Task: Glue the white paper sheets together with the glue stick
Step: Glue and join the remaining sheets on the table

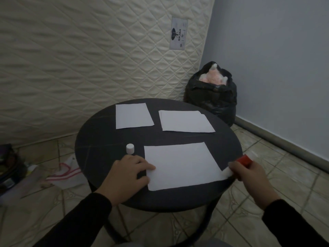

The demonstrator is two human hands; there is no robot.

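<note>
The right hand (249, 171) has its grip closed around the glue stick (239, 164), which is red and round with a white tip, and the tip touches the right corner of the big paper sheet (181, 165). That corner sits right by the round edge of the surface (99, 139), so there is little room past the right grip before the drop to the floor. The left hand (127, 172) lies flat with its fingers spread, not gripping anything, and its fingertips (151, 167) press on the left edge of the same flat, smooth, white sheet. Just past the left grip stands the small white cap (130, 148), round and upright, close to the sheet but not touching it. The surface is dark, round and dull. Farther away from both grips lie a small white sheet (133, 115) and, to its right, a little stack of white sheets (186, 121), with bare dark room between them and the big sheet. Behind stands a bumpy quilted mattress (89, 59), and a shiny black bag (211, 97) sits on the tiled floor (267, 148).
</note>
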